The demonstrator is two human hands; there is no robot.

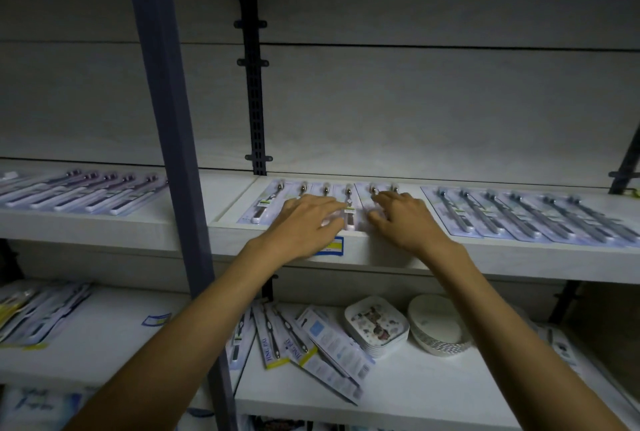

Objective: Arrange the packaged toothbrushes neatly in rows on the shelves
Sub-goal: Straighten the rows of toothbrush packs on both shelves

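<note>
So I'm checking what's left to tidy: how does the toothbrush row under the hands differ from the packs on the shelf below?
The row under the hands lies side by side, heads toward the back wall; the lower packs are fanned out and overlapping. Both hands, left and right, rest on the row; the lower packs are untouched. Both are carded toothbrushes.

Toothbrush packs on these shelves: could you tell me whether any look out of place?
Yes: on the lower shelf, the loose packs beside the stacked dishes lie fanned and overlapping, one face-down, unlike the tidy upper rows.

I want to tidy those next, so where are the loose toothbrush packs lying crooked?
In the head view, the crooked packs lie on the lower shelf, just left of the stacked square plates.
</note>
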